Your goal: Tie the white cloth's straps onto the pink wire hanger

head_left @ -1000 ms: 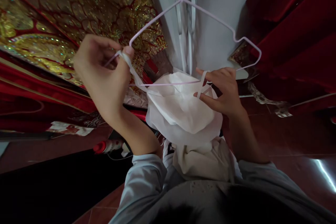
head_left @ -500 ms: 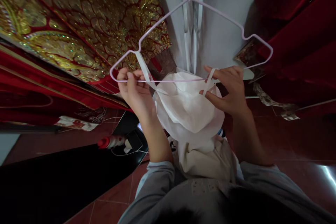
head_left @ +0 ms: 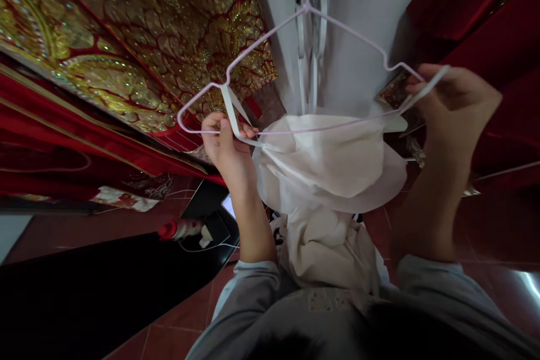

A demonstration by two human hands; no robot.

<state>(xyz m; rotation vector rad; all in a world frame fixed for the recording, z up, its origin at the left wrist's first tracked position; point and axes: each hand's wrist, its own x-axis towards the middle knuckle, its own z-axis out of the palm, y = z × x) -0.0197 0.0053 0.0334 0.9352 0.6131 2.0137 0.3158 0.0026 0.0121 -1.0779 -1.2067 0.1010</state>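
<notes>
A pale pink hanger (head_left: 264,37) hangs upright in front of me, its hook up by the grey wall. From it droops a white garment (head_left: 320,152) with thin straps. One strap (head_left: 230,107) is looped over the notch at the hanger's left shoulder. My left hand (head_left: 228,143) is closed on the lower bar of the hanger, near its left end and beside that strap. My right hand (head_left: 458,93) pinches the other strap (head_left: 426,90) and stretches it out at the hanger's right end. The right end of the hanger is partly hidden behind my fingers.
Gold sequined red cloth (head_left: 181,28) hangs at the left, and dark red cloth (head_left: 476,17) at the right. A black table (head_left: 105,287) at lower left bears a red-capped bottle (head_left: 179,229), a small black box (head_left: 216,226) and a lit phone (head_left: 228,205).
My right hand has moved right and up with its strap, out to the hanger's end. The garment is spread wider. The hanger has tipped, its right side partly covered by my hand.
</notes>
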